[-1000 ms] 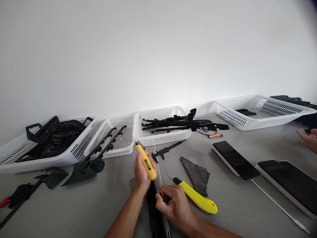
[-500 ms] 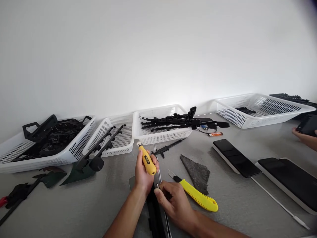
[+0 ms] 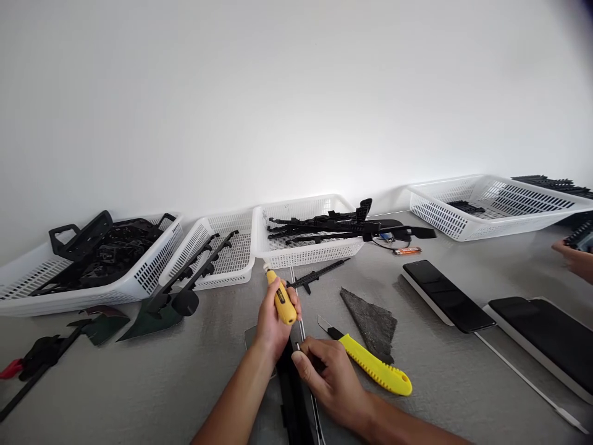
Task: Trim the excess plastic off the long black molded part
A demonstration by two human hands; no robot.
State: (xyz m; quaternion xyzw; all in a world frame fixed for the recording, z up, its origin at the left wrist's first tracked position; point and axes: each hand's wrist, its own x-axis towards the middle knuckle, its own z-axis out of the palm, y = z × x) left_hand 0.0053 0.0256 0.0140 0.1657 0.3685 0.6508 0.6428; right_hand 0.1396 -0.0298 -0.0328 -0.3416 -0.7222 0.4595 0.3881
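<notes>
My left hand (image 3: 271, 334) is wrapped round a yellow handheld rotary tool (image 3: 281, 301) with a pale tip pointing away from me. Closer in, my right hand (image 3: 336, 383) is closed in a pinch on a small metal pin-like piece (image 3: 298, 347), its lower part hidden by the fingers. Under both hands lies a long black plastic strip (image 3: 295, 408), with a thin metal-edged line beside it. Right of my right hand is a yellow utility knife (image 3: 377, 368), blade out. Dark grey sandpaper or cloth (image 3: 370, 321) lies behind the knife, and a black caliper (image 3: 319, 275) farther back.
White baskets (image 3: 308, 250) with black plastic parts stand along the wall. A phone (image 3: 447, 293) on a white block and another dark-topped block (image 3: 546, 334) are at right. Another person's hand (image 3: 572, 256) holds a black part at the far right. Long trim pieces (image 3: 152, 324) lie left.
The view has shifted slightly, so the table's things appear a little to the right. Both my hands keep their grips. The other person's hand has shifted and the black part in it is turned.
</notes>
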